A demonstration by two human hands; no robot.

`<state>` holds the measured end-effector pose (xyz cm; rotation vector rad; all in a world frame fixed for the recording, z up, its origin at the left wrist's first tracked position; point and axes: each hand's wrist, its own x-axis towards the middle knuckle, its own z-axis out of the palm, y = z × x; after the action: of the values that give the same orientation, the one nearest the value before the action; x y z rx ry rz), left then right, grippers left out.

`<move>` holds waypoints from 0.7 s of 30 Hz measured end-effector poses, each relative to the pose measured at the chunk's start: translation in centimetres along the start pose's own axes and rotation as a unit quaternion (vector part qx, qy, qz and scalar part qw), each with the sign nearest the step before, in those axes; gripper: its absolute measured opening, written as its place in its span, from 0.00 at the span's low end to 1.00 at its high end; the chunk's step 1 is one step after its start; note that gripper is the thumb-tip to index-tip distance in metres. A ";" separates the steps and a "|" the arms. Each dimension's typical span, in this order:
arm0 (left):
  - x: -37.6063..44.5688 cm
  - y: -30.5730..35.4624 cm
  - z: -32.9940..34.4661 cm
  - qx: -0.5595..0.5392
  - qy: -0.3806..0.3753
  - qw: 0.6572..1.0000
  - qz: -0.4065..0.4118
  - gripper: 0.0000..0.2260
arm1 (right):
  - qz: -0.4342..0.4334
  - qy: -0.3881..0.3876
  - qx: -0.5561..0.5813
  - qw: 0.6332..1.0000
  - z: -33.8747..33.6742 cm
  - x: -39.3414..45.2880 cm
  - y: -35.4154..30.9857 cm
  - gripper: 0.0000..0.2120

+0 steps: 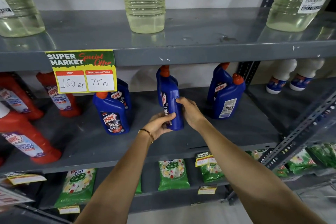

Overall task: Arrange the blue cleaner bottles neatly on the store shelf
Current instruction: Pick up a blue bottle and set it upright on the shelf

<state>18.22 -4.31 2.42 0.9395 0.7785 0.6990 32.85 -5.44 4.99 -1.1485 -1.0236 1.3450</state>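
We grip one blue cleaner bottle (170, 100) upright on the grey shelf (218, 132), left hand (160, 123) and right hand (190, 111) both closed around it.

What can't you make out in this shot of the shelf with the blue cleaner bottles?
Head view only:
- Held blue bottle: front label turned sideways and partly covered by the left hand and right hand.
- Back-left blue bottle: top hidden by the price sign.
- Bleach bottles: tops cut off by the frame edge.
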 end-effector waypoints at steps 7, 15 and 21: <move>0.9 -0.4 0.3 0.053 0.143 0.987 0.052 0.21 | -0.036 -0.031 -0.088 0.995 -1.0 0.0 -0.4 0.17; 2.3 -0.8 -1.0 0.238 0.261 0.931 0.091 0.23 | -0.048 -0.037 -0.105 0.993 -2.6 0.9 0.0 0.22; 3.3 -1.9 -1.0 0.279 0.287 0.911 0.094 0.23 | -0.028 -0.046 -0.119 0.991 -3.2 1.8 1.0 0.24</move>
<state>19.48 -2.04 -0.57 1.3603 1.4762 0.9641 35.88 -3.82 3.29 -1.2316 -1.3011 1.2649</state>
